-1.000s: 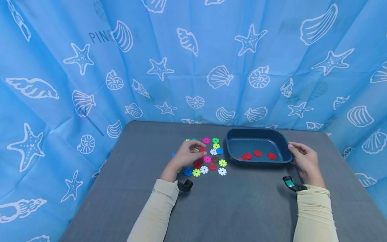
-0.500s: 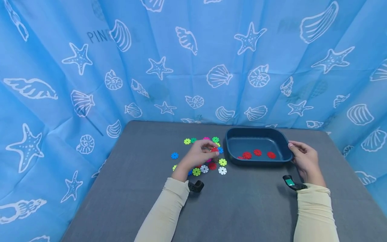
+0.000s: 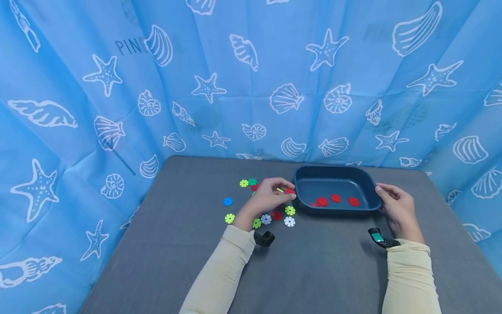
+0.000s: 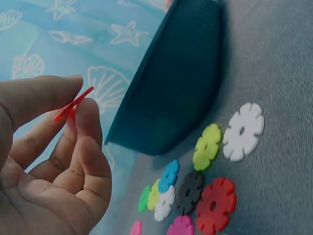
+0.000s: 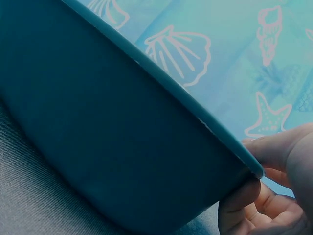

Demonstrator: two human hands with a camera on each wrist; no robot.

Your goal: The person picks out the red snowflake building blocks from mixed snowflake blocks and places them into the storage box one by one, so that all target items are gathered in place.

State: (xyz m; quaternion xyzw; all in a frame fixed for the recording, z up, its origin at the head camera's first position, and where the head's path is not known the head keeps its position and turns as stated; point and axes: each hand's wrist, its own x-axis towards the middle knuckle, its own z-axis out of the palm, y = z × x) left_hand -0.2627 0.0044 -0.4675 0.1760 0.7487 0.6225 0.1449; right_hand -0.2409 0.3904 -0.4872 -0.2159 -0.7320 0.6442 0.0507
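Between thumb and fingertips my left hand (image 3: 268, 198) pinches a red notched disc (image 4: 73, 104), held edge-on in the left wrist view. It is at the left rim of a dark blue rectangular basin (image 3: 337, 210), above the table. Several red discs (image 3: 335, 198) lie inside the basin. My right hand (image 3: 397, 209) grips the basin's right end, with fingers at the rim (image 5: 239, 196) in the right wrist view. Below the left hand lie loose flower-shaped discs, among them a white disc (image 4: 243, 132), a yellow disc (image 4: 207, 147) and a red disc (image 4: 216, 205).
Farther left on the grey table (image 3: 164, 253) lie a blue disc (image 3: 228, 201) and a yellow-green disc (image 3: 229, 218). A blue curtain (image 3: 243, 78) with white shell prints hangs right behind the table. A black band (image 3: 264, 239) is on the left wrist.
The left hand has moved right with the red disc, from over the loose discs to the basin's left rim. My right hand has kept its hold on the basin.
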